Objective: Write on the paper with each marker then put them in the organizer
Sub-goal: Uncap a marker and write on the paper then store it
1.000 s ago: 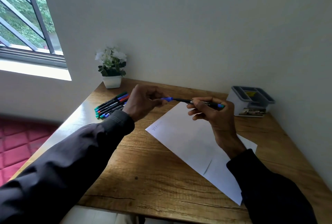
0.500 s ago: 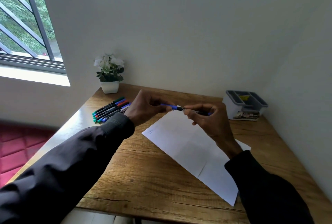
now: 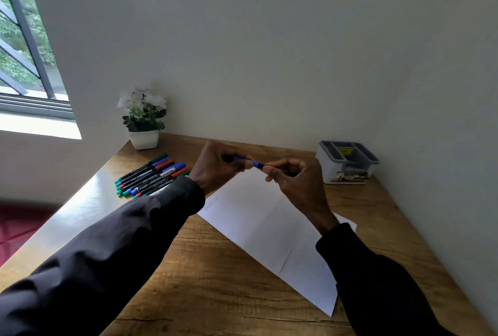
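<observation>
Nearest, the paper is lying flat on the tabletop, thin and floppy. Just above it the marker is hanging in both hands: the left hand is curling its grip round the blue cap end, and the right hand is pinching the dark barrel. It's looking light, stiff and smooth to me, so best held mid-barrel with the fingertips. Farther back, the spare markers are lying at left and the organizer is sitting at right.

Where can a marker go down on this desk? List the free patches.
Bare wood of the desk lies near you, below the paper; also between paper and organizer, and along the back edge between flowerpot and organizer. Crowded: the marker pile at left.
</observation>
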{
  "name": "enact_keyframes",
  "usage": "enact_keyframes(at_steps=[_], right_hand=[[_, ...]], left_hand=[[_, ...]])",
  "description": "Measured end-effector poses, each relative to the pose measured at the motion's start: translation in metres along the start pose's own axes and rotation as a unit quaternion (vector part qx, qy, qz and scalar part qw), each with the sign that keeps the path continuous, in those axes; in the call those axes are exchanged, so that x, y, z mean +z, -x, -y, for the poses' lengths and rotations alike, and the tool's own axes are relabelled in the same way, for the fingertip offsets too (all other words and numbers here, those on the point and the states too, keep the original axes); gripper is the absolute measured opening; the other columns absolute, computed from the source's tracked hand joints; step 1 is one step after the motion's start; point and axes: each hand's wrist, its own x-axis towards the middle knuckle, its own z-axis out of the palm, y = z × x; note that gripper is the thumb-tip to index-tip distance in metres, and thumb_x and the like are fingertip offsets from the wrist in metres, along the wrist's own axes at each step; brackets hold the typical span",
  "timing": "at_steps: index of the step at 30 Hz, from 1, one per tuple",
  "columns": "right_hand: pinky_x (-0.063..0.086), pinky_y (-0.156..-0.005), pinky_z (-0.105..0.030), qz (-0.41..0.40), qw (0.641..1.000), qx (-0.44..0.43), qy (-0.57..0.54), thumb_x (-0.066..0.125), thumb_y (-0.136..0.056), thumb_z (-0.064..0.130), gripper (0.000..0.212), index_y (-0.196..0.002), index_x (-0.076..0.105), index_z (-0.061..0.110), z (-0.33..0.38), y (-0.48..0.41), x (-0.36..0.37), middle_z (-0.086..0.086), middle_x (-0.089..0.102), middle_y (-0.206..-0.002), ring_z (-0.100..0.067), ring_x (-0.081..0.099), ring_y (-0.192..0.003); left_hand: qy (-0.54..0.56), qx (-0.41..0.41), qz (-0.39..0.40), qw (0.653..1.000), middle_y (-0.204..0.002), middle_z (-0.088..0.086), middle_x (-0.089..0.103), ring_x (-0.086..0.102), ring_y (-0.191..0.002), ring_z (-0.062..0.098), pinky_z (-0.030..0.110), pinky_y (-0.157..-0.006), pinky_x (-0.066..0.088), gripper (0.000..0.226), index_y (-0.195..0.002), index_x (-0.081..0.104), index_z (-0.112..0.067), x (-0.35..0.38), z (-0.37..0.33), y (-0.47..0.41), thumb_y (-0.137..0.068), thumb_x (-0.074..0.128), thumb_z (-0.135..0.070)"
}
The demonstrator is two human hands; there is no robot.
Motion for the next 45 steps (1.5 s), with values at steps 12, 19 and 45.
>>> enact_keyframes(at_steps=[12, 19, 45], right_hand=[[0.053, -0.066, -0.023, 0.010, 0.997, 0.051, 0.056, 0.081, -0.087, 0.016, 0.003, -0.090, 0.081, 0.015, -0.043, -0.052, -0.040, 0.002, 0.075, -0.081, -0.002, 0.067, -0.068], [0.061, -0.067, -0.028, -0.126, 0.982, 0.134, 0.029, 0.082, -0.088, 0.017, 0.009, -0.091, 0.079, 0.009, -0.077, -0.102, -0.090, -0.006, 0.077, -0.081, -0.010, 0.072, -0.069], [0.056, -0.078, -0.032, -0.092, 0.954, 0.222, 0.180, 0.083, -0.085, 0.015, 0.021, -0.097, 0.078, -0.002, -0.133, -0.149, -0.102, -0.013, 0.077, -0.094, -0.019, 0.068, -0.081]], left_hand=[[0.162, -0.100, -0.064, 0.980, -0.089, 0.002, 0.078, 0.074, -0.083, 0.013, 0.022, -0.074, 0.061, 0.016, -0.096, 0.078, -0.008, 0.029, -0.011, -0.050, -0.082, 0.080, -0.015], [0.174, -0.132, -0.070, 0.973, -0.088, 0.000, 0.079, 0.074, -0.082, 0.007, 0.009, -0.064, 0.052, 0.017, -0.095, 0.079, -0.007, 0.041, 0.003, -0.055, -0.081, 0.081, -0.015], [0.120, -0.140, -0.080, 0.980, -0.080, 0.000, 0.078, 0.071, -0.070, 0.001, 0.005, -0.059, 0.048, 0.015, -0.094, 0.078, -0.008, 0.026, 0.021, -0.053, -0.080, 0.081, -0.014]])
